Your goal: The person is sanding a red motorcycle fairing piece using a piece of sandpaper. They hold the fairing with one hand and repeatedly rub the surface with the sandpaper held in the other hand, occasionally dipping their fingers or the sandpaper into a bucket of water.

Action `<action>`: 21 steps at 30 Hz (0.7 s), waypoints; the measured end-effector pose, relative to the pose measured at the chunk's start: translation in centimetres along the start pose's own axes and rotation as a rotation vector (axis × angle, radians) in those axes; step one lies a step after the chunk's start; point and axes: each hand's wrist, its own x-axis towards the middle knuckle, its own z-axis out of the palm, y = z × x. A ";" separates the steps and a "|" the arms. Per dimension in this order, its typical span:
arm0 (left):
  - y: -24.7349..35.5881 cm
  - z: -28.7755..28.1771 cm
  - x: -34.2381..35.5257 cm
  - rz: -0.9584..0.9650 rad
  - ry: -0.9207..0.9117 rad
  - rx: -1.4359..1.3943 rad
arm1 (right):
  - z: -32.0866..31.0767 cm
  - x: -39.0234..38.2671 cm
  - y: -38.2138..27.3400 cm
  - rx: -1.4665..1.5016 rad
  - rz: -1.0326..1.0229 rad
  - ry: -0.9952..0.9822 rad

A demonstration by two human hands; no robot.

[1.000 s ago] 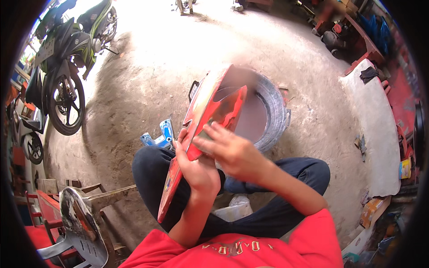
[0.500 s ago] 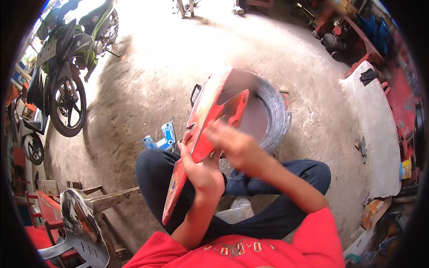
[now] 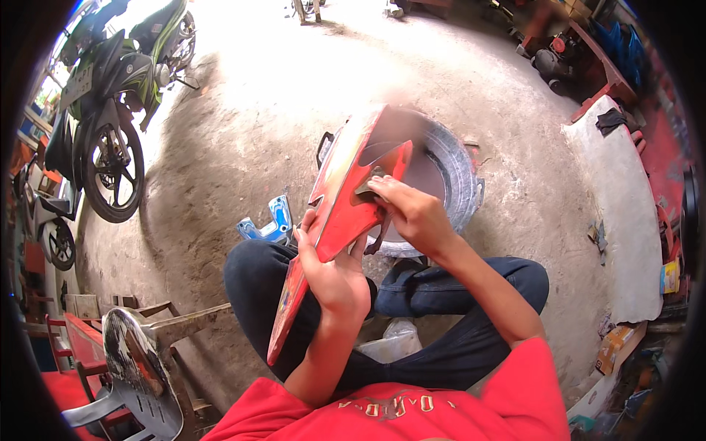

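Motorcycle (image 3: 114,140) stands at the far left on the concrete floor (image 3: 198,220), with a worn grey plastic chair (image 3: 158,400) below it in view. Next comes a blue-and-white part (image 3: 276,217), lying just beyond the left knee (image 3: 254,275). The left hand (image 3: 337,283) cups a long red panel (image 3: 340,224) from below, its digits closed around it and showing at both edges; this grip has hardly changed over the last second. The panel slants across the lap, its lower tip by the left thigh, its upper end over the left side of a wide basin (image 3: 462,173).

What has changed is the right hand (image 3: 415,217): blurred lower on the panel half a second ago, it is now higher and sharper, its fingers pinched on a small dark pad (image 3: 366,189) that rests near the cut-out on the panel's right side. That suggests the rubbing has shifted from the broad face to the edge and recess there, with the left hand steadying. Farther right lies a pale slab (image 3: 618,220).
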 end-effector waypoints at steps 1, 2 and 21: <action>0.1 0.3 -0.2 -0.006 0.013 -0.016 | 0.0 -0.4 -0.3 -0.005 -0.063 -0.018; 0.2 0.0 0.0 -0.004 0.011 -0.020 | 0.1 -1.2 -1.3 -0.009 -0.125 -0.036; -0.2 -1.0 0.4 0.012 -0.016 -0.059 | 0.8 -1.9 -4.4 0.024 -0.161 -0.116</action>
